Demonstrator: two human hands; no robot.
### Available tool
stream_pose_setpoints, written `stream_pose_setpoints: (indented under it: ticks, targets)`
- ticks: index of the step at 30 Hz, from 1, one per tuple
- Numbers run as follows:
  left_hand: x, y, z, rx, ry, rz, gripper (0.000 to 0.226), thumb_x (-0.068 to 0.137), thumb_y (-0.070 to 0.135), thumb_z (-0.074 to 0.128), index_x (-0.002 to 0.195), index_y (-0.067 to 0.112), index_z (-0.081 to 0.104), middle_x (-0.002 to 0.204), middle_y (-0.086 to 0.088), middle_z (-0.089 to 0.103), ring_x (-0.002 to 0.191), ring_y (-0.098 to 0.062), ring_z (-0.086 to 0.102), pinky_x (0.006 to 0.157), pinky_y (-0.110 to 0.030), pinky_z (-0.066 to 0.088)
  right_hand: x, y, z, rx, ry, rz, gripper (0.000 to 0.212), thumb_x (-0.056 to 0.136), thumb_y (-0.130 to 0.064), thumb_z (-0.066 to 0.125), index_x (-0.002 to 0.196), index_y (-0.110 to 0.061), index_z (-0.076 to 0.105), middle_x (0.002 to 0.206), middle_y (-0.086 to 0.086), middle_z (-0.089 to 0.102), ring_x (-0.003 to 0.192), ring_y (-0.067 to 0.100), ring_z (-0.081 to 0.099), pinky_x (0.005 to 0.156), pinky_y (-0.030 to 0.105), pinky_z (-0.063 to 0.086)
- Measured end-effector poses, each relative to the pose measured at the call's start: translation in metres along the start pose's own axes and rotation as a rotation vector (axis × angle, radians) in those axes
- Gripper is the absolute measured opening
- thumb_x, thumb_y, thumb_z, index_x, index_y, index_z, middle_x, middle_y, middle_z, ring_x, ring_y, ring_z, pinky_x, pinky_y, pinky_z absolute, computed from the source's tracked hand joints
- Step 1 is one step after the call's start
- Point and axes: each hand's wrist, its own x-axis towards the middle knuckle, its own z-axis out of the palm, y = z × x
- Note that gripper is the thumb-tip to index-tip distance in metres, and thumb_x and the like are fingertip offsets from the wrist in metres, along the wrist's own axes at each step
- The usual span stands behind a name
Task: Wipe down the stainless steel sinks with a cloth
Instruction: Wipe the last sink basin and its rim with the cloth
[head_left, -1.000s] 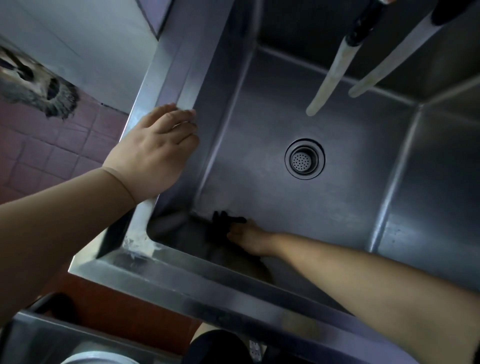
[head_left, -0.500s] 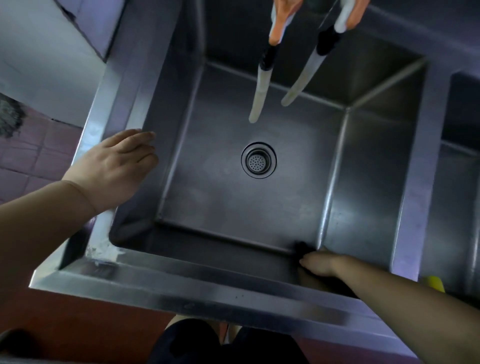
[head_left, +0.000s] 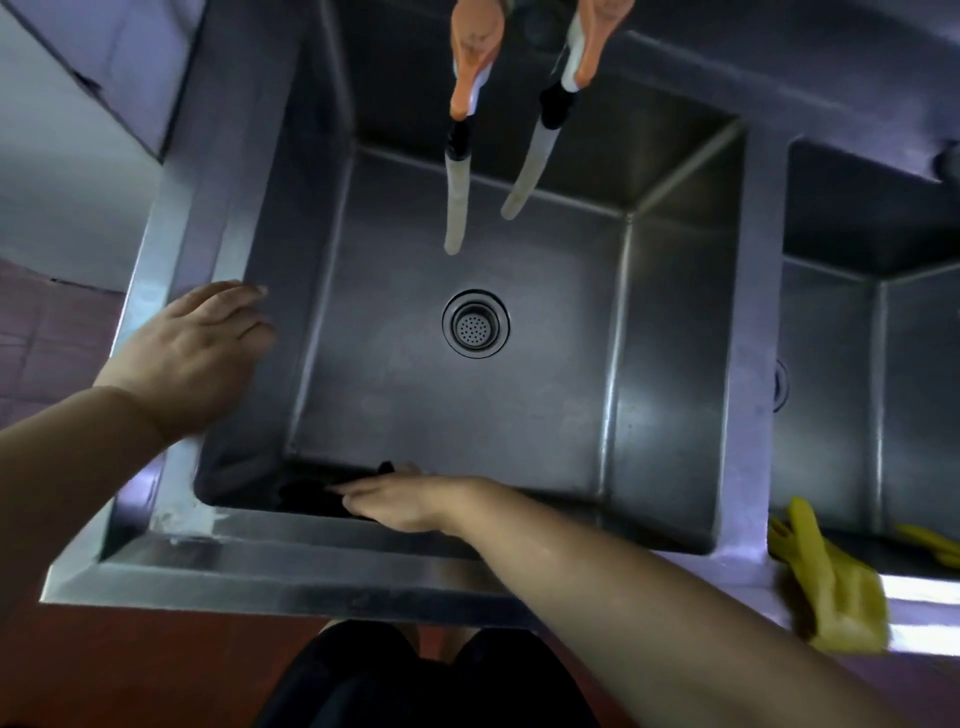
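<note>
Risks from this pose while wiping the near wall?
1. The right hand presses the dark cloth with flat fingers, ungripped, so it may slip out.
2. The left hand braces on the sink rim; wet steel could let it slide.
3. The yellow glove on the divider edge might get knocked off.

Pale wall (head_left: 62, 171) upper left; reddish tiled floor (head_left: 47, 332) below it; light dim, bluish.

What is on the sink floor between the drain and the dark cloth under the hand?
Nothing: in the head view, bare steel floor runs from the drain to the cloth pressed by the right hand.
</note>
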Motion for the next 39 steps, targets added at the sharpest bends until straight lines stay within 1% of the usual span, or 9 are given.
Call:
stream_pose_setpoints:
  ticks: [3,6,11,17,25,28,30,34,39]
  targets:
    - [0.0,0.002,-0.003,0.021,-0.002,0.003,0.032,0.08,0.002,0.037,0.082,-0.006,0.068,0.088,-0.022,0.068,0.103,-0.044,0.062,0.088,-0.054,0.05,-0.017,0.015,-0.003,-0.069,-0.006,0.028,0.041,0.097,-0.042,0.029,0.128,-0.028,0.053,0.148,0.003,0.038,0.134,0.029,0.032,0.099,0.032,0.023]
    - [0.001,0.004,-0.007,0.02,0.003,0.02,0.033,0.079,0.003,0.037,0.082,-0.006,0.069,0.086,-0.022,0.068,0.101,-0.043,0.062,0.088,-0.053,0.05,-0.037,0.044,-0.013,-0.266,-0.007,0.094,0.038,0.101,-0.028,0.027,0.126,-0.015,0.052,0.145,0.011,0.041,0.128,0.033,0.04,0.104,0.036,0.031]
    - [0.001,0.007,-0.015,0.026,0.033,0.075,0.034,0.078,0.0,0.036,0.077,-0.006,0.069,0.082,-0.02,0.068,0.096,-0.041,0.065,0.085,-0.053,0.052,-0.086,0.113,-0.035,-0.25,0.076,0.437,0.042,0.099,-0.034,0.038,0.131,-0.011,0.052,0.137,0.012,0.052,0.118,0.026,0.051,0.086,0.025,0.034]
    - [0.012,0.027,-0.021,0.034,0.011,0.169,0.034,0.077,-0.002,0.037,0.072,0.0,0.07,0.081,-0.017,0.07,0.093,-0.036,0.068,0.081,-0.045,0.055,-0.1,0.151,-0.05,-0.29,0.068,0.592,0.042,0.098,-0.034,0.038,0.132,-0.013,0.051,0.141,0.011,0.047,0.122,0.027,0.047,0.092,0.028,0.035]
    - [0.033,0.144,0.025,-0.251,-0.145,-0.098,0.034,0.073,0.019,0.042,0.079,0.012,0.074,0.086,-0.003,0.073,0.104,-0.028,0.066,0.085,-0.035,0.053,-0.063,0.174,-0.067,-0.769,0.037,0.516,0.037,0.095,-0.018,0.045,0.131,-0.012,0.055,0.139,0.011,0.048,0.128,0.031,0.043,0.106,0.035,0.033]
    - [0.053,0.168,0.043,-0.285,-0.213,-0.256,0.011,0.065,0.014,0.073,0.076,0.013,0.074,0.084,-0.002,0.073,0.103,-0.027,0.066,0.082,-0.035,0.054,-0.049,0.186,-0.069,-0.996,-0.072,0.473,0.042,0.096,-0.016,0.043,0.138,-0.013,0.047,0.147,0.01,0.037,0.134,0.034,0.028,0.108,0.048,0.025]
    - [0.064,0.178,0.055,-0.291,-0.316,-0.345,0.017,0.063,0.016,0.079,0.079,0.013,0.074,0.088,-0.002,0.073,0.108,-0.026,0.064,0.086,-0.035,0.051,-0.047,0.197,-0.07,-1.046,-0.176,0.516,0.044,0.096,-0.013,0.04,0.141,-0.008,0.041,0.15,0.014,0.032,0.137,0.035,0.026,0.111,0.051,0.023]
    - [0.078,0.193,0.081,-0.297,-0.467,-0.458,0.029,0.088,0.027,0.054,0.112,0.016,0.065,0.121,0.0,0.063,0.135,-0.021,0.038,0.106,-0.033,0.032,-0.049,0.216,-0.089,-1.175,-0.235,0.493,0.041,0.099,-0.015,0.039,0.138,-0.004,0.044,0.147,0.012,0.038,0.136,0.031,0.029,0.111,0.042,0.028]
    - [0.078,0.203,0.098,-0.306,-0.596,-0.494,0.032,0.093,0.032,0.042,0.12,0.021,0.056,0.13,0.003,0.054,0.14,-0.017,0.024,0.107,-0.03,0.028,-0.039,0.212,-0.115,-1.218,-0.199,0.507,0.041,0.098,-0.027,0.045,0.138,-0.017,0.046,0.147,0.005,0.037,0.136,0.027,0.027,0.109,0.035,0.025]
